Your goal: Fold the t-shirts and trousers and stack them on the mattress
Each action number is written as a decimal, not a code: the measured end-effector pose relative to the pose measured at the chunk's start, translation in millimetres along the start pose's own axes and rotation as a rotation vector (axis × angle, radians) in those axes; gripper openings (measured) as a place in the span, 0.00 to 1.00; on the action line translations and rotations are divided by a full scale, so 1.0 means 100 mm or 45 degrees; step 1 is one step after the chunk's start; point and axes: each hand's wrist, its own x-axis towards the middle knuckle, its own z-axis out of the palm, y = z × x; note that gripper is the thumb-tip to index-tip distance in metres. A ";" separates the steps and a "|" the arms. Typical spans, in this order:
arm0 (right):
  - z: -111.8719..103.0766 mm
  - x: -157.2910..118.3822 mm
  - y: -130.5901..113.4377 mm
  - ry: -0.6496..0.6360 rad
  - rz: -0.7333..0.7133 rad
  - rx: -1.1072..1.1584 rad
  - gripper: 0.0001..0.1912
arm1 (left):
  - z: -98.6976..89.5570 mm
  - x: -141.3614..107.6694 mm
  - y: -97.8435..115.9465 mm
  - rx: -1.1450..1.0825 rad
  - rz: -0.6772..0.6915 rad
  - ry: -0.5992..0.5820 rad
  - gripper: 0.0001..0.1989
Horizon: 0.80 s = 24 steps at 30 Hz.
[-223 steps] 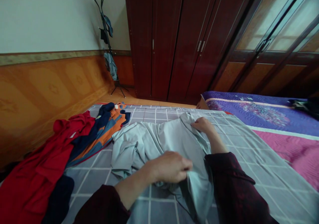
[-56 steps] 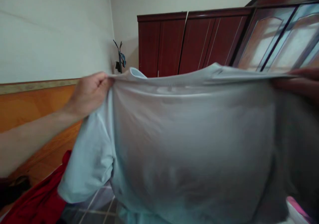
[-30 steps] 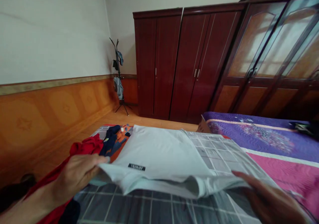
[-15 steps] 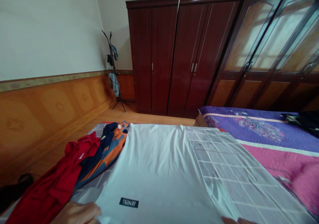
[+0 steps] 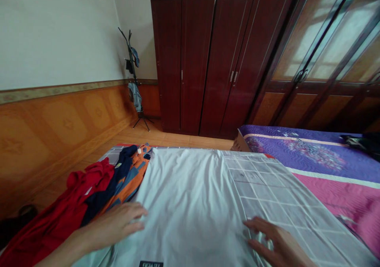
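Note:
A white shirt [image 5: 190, 195] lies spread on the grey checked table cover, its hem at the far edge and a black label [image 5: 151, 264] cut off at the bottom of the view. Over the shirt's left edge is my left hand [image 5: 120, 221], fingers apart and nothing in them. My right hand [image 5: 271, 239] is at the shirt's right edge, fingers spread and slightly bent, close to or touching the cloth. Whether either hand presses on the fabric I cannot tell.
Left of the shirt lie a red garment [image 5: 56, 207], a navy one [image 5: 118, 176] and an orange-blue patterned one [image 5: 133, 180]. The checked cover [image 5: 276, 195] shows at right. Beyond are a bed [image 5: 314, 152], dark red wardrobes [image 5: 192, 65] and a coat rack [image 5: 133, 77].
Both hands have left the near part of the shirt and moved forward along its sides, fingers now apart. The label has shifted lower in view.

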 end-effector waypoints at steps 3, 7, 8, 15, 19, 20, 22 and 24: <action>0.17 0.67 0.06 -0.022 -0.055 -0.062 0.29 | -0.19 0.83 -0.22 0.255 -0.002 0.134 0.19; 0.39 1.40 0.13 0.012 -0.093 -0.227 0.30 | -0.19 1.35 -0.73 0.570 -0.289 0.186 0.19; 0.41 1.55 0.17 0.054 -0.078 -0.239 0.29 | -0.19 1.39 -0.86 0.576 -0.339 0.169 0.17; 0.32 2.28 0.58 0.270 0.025 -0.129 0.20 | -0.40 1.75 -1.21 0.577 -0.566 0.192 0.15; 0.34 2.48 0.69 0.388 0.087 -0.062 0.16 | -0.21 2.15 -1.12 0.585 -0.530 0.308 0.21; 0.35 2.50 0.70 0.405 0.092 -0.050 0.15 | -0.13 2.22 -1.11 0.586 -0.525 0.325 0.22; 0.34 2.55 0.74 0.432 0.104 -0.027 0.14 | 0.03 2.33 -1.15 0.566 -0.536 0.372 0.23; 0.33 2.60 0.78 0.464 0.143 -0.014 0.13 | 0.13 2.39 -1.28 0.499 -0.524 0.431 0.24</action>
